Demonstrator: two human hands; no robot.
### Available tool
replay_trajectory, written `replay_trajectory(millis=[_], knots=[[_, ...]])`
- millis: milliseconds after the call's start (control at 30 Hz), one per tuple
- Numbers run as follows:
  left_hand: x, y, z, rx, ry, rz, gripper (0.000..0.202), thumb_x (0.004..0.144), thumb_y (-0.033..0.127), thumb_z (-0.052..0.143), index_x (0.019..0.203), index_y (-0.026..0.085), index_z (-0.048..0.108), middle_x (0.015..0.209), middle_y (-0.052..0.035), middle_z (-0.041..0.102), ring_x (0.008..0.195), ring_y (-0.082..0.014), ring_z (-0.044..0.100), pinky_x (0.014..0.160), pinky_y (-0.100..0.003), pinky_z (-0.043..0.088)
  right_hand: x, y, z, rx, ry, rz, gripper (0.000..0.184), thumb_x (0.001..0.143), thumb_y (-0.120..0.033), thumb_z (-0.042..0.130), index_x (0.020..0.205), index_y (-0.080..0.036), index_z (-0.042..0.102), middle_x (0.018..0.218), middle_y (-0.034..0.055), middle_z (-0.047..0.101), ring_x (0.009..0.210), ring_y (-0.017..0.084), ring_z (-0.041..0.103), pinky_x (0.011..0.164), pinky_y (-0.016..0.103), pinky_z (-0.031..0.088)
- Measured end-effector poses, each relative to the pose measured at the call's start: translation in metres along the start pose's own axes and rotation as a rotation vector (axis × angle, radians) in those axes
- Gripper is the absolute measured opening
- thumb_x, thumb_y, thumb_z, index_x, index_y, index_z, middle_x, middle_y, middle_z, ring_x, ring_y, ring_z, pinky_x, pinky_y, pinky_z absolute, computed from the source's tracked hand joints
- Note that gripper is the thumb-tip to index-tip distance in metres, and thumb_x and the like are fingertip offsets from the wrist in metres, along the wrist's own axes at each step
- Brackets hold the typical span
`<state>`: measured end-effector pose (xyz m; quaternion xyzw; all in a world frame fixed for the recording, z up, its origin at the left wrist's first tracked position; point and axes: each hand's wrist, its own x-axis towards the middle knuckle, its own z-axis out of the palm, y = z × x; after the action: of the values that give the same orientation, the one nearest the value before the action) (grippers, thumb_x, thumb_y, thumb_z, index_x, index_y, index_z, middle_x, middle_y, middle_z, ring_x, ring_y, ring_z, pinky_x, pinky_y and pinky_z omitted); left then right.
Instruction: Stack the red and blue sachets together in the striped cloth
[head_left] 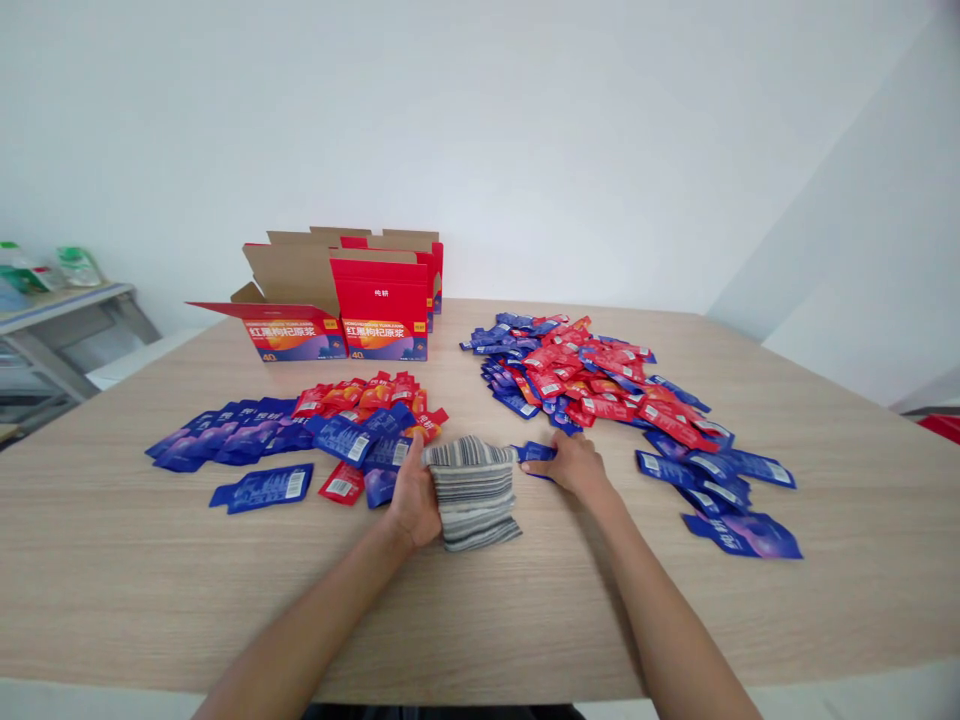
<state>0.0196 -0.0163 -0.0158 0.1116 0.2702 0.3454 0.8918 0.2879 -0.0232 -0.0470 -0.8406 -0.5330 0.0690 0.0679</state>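
Striped grey cloth (474, 490), creased, fills left hand (415, 497); right hand (576, 464) pinches blue sachet (535, 452).

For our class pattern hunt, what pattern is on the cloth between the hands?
The cloth has dark and light grey stripes; the head view shows it.

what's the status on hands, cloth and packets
Left hand against striped cloth. Right hand on blue packet. Loose packets spread on both sides.
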Motion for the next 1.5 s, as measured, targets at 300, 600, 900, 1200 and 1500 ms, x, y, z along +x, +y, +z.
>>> replay_trajectory(millis=[300, 600, 900, 1200, 1500], knots=[[0.005, -0.005, -0.003, -0.015, 0.015, -0.006, 0.077, 0.092, 0.071, 0.036, 0.127, 0.009, 0.065, 0.111, -0.0194, 0.075, 0.105, -0.0369, 0.071, 0.100, -0.058, 0.049, -0.002, -0.008, -0.013, 0.873, 0.228, -0.103, 0.051, 0.078, -0.074, 0.059, 0.080, -0.023, 0.056, 0.078, 0.0050, 0.061, 0.085, 0.027, 0.059, 0.079, 0.040, 0.046], [0.006, -0.019, -0.001, 0.046, -0.046, -0.054, 0.059, 0.094, 0.056, 0.051, 0.126, 0.009, 0.066, 0.108, -0.0173, 0.076, 0.104, -0.0340, 0.072, 0.102, -0.052, 0.047, -0.042, -0.074, 0.027, 1.290, 0.129, -0.224, 0.060, 0.080, -0.064, 0.068, 0.121, -0.022, 0.059, 0.081, -0.0003, 0.063, 0.070, 0.018, 0.062, 0.064, 0.031, 0.053], [0.004, -0.025, -0.003, -0.079, -0.050, -0.030, 0.055, 0.094, 0.053, 0.050, 0.124, 0.011, 0.067, 0.109, -0.0164, 0.076, 0.104, -0.0337, 0.071, 0.100, -0.049, 0.048, -0.063, -0.075, 0.020, 0.941, 0.195, -0.813, 0.037, 0.100, -0.046, 0.054, 0.129, -0.024, 0.061, 0.143, 0.0130, 0.057, 0.136, 0.026, 0.051, 0.116, 0.050, 0.040], [-0.004, -0.009, 0.004, -0.133, -0.122, 0.069, 0.073, 0.096, 0.065, 0.035, 0.134, 0.008, 0.061, 0.121, -0.0193, 0.072, 0.116, -0.0336, 0.066, 0.107, -0.048, 0.043, -0.082, -0.085, 0.031, 0.399, 0.411, -0.928, 0.043, 0.103, -0.024, 0.043, 0.145, -0.024, 0.051, 0.165, 0.0138, 0.027, 0.152, 0.033, 0.026, 0.118, 0.068, 0.023], [0.001, -0.028, -0.012, 0.074, -0.401, -0.010, 0.079, 0.094, 0.072, 0.032, 0.145, 0.015, 0.052, 0.132, -0.0166, 0.067, 0.128, -0.0322, 0.059, 0.116, -0.047, 0.032, -0.079, -0.085, 0.038, 0.503, 0.574, -0.827, 0.052, 0.102, -0.016, 0.046, 0.150, -0.034, 0.042, 0.169, 0.0070, 0.016, 0.153, 0.030, 0.023, 0.117, 0.064, 0.032]])
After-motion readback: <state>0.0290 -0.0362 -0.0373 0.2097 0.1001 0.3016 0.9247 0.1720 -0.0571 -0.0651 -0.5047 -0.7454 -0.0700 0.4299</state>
